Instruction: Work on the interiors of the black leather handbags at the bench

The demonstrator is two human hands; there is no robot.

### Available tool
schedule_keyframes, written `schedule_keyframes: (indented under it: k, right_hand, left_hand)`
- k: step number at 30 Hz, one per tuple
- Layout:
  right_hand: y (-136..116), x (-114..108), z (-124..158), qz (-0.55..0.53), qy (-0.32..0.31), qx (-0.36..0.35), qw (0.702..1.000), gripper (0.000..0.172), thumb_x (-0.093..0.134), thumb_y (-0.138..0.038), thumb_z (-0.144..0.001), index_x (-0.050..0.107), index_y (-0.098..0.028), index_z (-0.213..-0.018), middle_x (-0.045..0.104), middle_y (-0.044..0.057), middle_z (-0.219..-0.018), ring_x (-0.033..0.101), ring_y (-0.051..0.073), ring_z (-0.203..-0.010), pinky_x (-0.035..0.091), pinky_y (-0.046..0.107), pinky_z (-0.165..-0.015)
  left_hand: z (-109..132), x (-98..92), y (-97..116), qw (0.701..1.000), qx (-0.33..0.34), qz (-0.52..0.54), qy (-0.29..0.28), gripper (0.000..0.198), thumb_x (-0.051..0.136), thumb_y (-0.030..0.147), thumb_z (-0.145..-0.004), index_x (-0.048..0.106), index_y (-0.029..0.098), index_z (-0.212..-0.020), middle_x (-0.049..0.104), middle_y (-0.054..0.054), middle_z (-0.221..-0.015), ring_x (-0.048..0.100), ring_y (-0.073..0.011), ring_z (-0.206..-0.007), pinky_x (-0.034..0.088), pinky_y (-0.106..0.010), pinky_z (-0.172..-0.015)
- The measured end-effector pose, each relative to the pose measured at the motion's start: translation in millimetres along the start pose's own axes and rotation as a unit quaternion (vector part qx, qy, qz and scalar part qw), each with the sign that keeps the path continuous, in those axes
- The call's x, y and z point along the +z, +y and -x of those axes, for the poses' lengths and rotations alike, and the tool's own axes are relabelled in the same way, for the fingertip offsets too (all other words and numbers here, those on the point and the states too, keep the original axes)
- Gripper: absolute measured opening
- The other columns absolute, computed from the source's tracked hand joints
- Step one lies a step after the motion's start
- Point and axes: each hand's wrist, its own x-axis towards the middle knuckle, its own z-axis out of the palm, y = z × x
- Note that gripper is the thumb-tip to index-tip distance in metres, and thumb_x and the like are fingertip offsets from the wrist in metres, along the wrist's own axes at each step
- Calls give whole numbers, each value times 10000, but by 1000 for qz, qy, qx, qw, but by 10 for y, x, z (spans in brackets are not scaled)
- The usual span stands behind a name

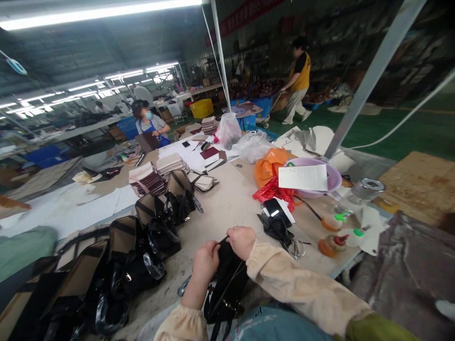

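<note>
A black handbag [229,279] with gold-coloured metal fittings lies at the table's near edge, against my body. My left hand [206,259] is closed, its thumb and fingers pinching the bag's upper edge. Close beside it, my right hand [242,240] pinches the same dark edge a little further right. Much of the bag's lower part is in shadow. To the left stand several black bags [124,265] in a row, with tan inner panels and clear plastic wrap around their handles. Right of my hands lie black pieces [275,227] and a pair of scissors [297,248].
Glue bottles [332,244] and a glass jar [368,189] stand at the right. Behind them sits a purple basin [332,177] with a paper sheet on it. Stacked panels [147,177] lie further back. A metal post [373,80] rises at right. Co-workers are beyond the table.
</note>
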Motion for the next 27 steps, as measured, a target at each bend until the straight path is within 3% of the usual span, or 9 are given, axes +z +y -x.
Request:
schedule_keyframes:
  k: [9, 14, 18, 20, 24, 27]
  right_hand:
    - [-15, -11, -23, 4, -11, 3, 1000, 176, 484, -272, -847, 625, -167, -839, 645, 69, -834, 596, 186, -820, 411, 260, -664]
    - [-19, -7, -66, 4, -10, -4, 1000, 179, 475, -257, -845, 628, -166, -832, 645, 70, -830, 599, 193, -813, 416, 265, -651]
    - [-3, -15, -50, 3, -5, -8, 1000, 178, 459, -242, -841, 619, -164, -839, 646, 71, -835, 598, 197, -813, 416, 271, -649]
    - [19, -24, -8, 0, 2, -14, 1000, 177, 462, -222, -829, 602, -185, -930, 647, 57, -845, 597, 192, -810, 413, 268, -646]
    - [67, -39, 85, -7, 34, -17, 999, 378, 455, -179, -812, 459, -212, -1188, 645, 47, -853, 592, 192, -797, 405, 270, -634]
    - [81, -38, 103, -6, 39, -1, 999, 358, 433, -180, -827, 456, -189, -1184, 639, 64, -853, 585, 197, -803, 402, 276, -646]
  left_hand:
    - [10, -15, 25, 1000, 1, -18, -6, 242, 384, 236, -849, 614, 181, -798, 646, -40, -751, 585, -146, -721, 399, -233, -657]
    - [-73, -13, 62, 1000, 1, 4, -25, 245, 437, 300, -839, 624, 218, -977, 675, -37, -934, 601, -161, -856, 419, -251, -753]
    - [-186, 39, 87, 999, 16, 2, -45, 236, 451, 261, -834, 644, 198, -954, 680, -50, -921, 606, -167, -864, 426, -250, -763]
    - [-220, 61, 88, 999, 10, -6, -47, 232, 440, 222, -835, 649, 186, -931, 682, -55, -889, 610, -166, -836, 430, -247, -741]
    - [-233, 68, 80, 999, 16, -23, -39, 230, 436, 203, -835, 649, 170, -916, 677, -70, -871, 611, -166, -809, 430, -251, -732]
    - [-227, 64, 79, 999, 21, -22, -37, 217, 441, 208, -833, 651, 169, -873, 673, -64, -830, 608, -161, -776, 426, -244, -708]
